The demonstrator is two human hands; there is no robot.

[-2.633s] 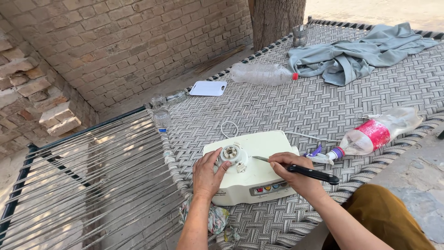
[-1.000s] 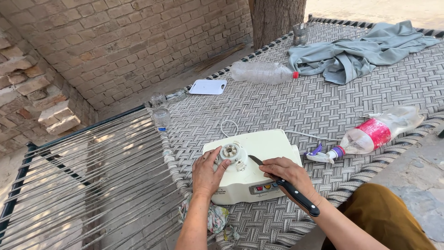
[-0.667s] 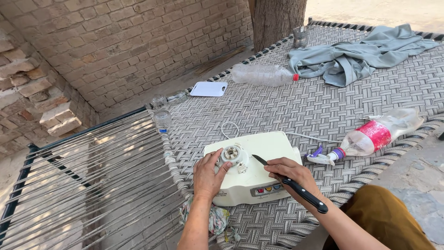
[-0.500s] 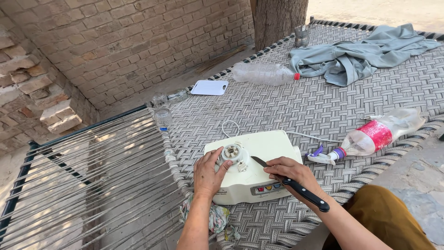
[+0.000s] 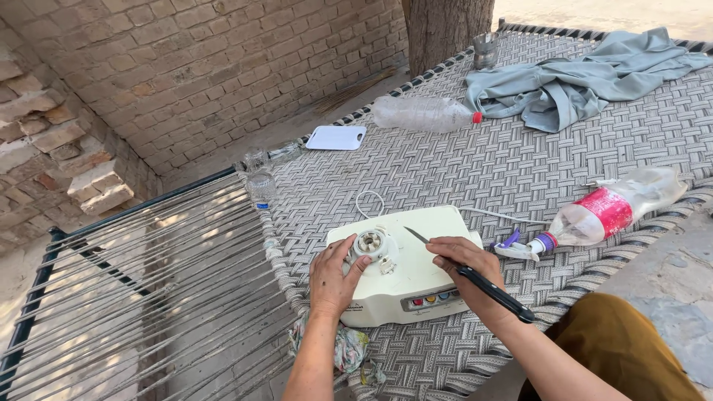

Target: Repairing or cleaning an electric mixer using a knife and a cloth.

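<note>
While left hand (image 5: pixel 332 278) steadies base (image 5: pixel 416 286), right hand (image 5: pixel 464 261) grips knife (image 5: pixel 475 276).

Glossy cream plastic appliance base (image 5: pixel 416 286); woven matt cot mesh (image 5: pixel 460 171); crumpled grey cloth (image 5: pixel 572 82).

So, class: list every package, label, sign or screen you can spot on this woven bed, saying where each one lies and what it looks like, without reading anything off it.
Clear plastic bottle, on its side at the bed's right edge: red label band, purple neck.
Clear plastic bottle, on its side towards the far end: red cap, no label visible.
Cream appliance base, under both hands: a strip of small coloured buttons on its front.
White flat rectangular item, far left edge: rounded corners, blank.
No signs or screens visible.
</note>
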